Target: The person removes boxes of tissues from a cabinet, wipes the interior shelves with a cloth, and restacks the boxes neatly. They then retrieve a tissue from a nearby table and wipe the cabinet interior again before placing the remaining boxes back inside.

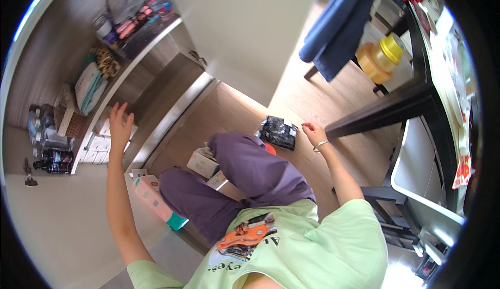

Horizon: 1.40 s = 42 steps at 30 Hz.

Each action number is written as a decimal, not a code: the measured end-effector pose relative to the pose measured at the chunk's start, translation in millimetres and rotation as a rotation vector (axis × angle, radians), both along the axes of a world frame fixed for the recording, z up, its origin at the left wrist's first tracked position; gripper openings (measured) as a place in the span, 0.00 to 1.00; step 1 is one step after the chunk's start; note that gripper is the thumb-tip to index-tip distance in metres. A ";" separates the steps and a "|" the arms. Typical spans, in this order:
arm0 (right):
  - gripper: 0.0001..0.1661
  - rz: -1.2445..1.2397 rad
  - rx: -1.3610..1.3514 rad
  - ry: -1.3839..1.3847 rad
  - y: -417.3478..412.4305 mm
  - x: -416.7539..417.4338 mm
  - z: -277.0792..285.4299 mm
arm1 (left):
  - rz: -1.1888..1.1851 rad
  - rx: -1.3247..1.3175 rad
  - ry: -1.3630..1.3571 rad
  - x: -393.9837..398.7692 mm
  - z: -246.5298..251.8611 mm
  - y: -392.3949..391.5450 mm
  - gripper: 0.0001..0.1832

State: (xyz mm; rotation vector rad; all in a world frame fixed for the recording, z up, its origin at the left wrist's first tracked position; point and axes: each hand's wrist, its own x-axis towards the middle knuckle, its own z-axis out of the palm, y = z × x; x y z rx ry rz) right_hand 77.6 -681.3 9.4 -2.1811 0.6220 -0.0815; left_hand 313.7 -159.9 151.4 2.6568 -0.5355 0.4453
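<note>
My left hand [120, 124] reaches to the cabinet's lower compartment, fingers spread and nothing in them. Stacked small white boxes [97, 144] lie just under and beside it; whether it touches one, I cannot tell. My right hand [313, 133], a bangle at its wrist, hovers over the floor with loosely curled fingers and holds nothing visible. Left of it on the floor lies a black plastic-wrapped package [279, 132], with a red-orange object [269, 148] partly hidden by my knee. Between my knees stands a whitish carton [203, 164]. A pink and teal carton [156, 199] lies beside my left leg.
The upper shelf bears a woven basket [70, 117], packs of wipes [90, 84], dark bottles [58, 161] and a bin of small items [133, 27]. An open cabinet door [242, 35] rises ahead. At right stand a black-framed table [375, 109], a white-seated chair [416, 160] and yellow containers [379, 60].
</note>
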 end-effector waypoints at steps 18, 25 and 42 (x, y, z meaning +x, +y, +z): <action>0.11 -0.279 0.327 -0.308 -38.6 -108.0 30.9 | -0.453 -0.296 0.250 -98.6 47.0 -177.6 0.23; 0.10 -0.098 0.020 -0.585 -39.9 -72.7 224.9 | -0.619 -0.408 0.113 -102.1 101.7 -212.0 0.22; 0.09 -0.210 -0.920 -0.947 -169.3 -103.7 428.3 | -0.759 -0.249 -0.254 -121.1 225.1 -324.2 0.25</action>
